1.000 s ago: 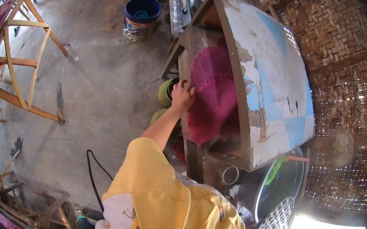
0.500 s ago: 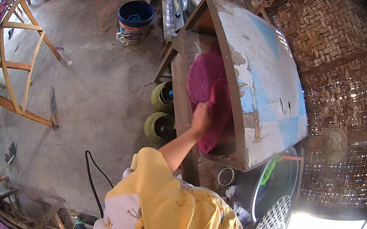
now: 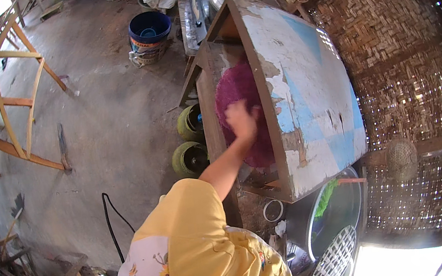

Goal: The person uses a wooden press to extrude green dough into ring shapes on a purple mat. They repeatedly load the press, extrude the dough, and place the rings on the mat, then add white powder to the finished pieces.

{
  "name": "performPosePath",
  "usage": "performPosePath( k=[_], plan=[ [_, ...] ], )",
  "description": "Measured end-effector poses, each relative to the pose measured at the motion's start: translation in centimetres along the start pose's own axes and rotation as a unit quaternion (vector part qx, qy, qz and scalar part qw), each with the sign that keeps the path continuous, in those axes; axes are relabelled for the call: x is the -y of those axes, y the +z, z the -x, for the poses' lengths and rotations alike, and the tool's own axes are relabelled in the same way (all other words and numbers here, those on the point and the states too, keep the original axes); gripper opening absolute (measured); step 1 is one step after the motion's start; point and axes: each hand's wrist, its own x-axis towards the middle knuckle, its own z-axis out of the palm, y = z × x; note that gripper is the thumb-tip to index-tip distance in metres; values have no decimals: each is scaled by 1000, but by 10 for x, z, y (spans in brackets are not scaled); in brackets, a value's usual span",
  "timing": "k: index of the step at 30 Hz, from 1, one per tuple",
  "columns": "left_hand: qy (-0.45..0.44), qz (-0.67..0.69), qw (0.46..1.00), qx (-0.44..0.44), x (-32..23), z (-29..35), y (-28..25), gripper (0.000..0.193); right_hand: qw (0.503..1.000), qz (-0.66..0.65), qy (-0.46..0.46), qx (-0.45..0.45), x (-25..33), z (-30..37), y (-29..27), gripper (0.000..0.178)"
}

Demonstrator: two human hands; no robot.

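Head view: left hand point(image 3: 241, 121), from a yellow sleeve point(image 3: 191, 206), lies over a magenta, rough-textured cloth point(image 3: 230, 86); motion blur. Grip loosely open, fingers spread, no fold visibly held; firmness of contact cannot be told. Right hand out of frame. Cloth is inside the open-sided wooden cabinet with peeling white-and-blue panel point(image 3: 311, 81). Two round olive-green metal cylinders point(image 3: 186, 162) stand just beside the cabinet's left edge; dark-blue plastic bucket point(image 3: 148, 42) on grey concrete floor point(image 3: 109, 97), well apart from the hand.
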Motion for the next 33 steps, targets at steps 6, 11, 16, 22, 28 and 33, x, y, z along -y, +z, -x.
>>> performPosePath(
  k=[6,11,16,22,28,33],
  plan=[
    [-64,-111,989,71,63,-42,-31,52,1000,-6,18,-5,-5,7,-2,70],
    [-113,75,990,-34,72,-55,-28,52,1000,-10,25,-3,-9,12,-6,70],
    [-184,87,975,94,60,-67,-28,54,999,-13,32,-8,-15,15,-8,69],
    [-42,-39,997,60,58,-73,-25,40,999,-22,45,-14,-25,21,-15,69],
    [-8,-43,989,141,35,-86,-44,24,997,-29,66,-25,-47,35,-28,69],
    [335,-349,874,-34,20,-83,-67,26,996,-43,73,-34,-76,51,-41,69]
  ],
)
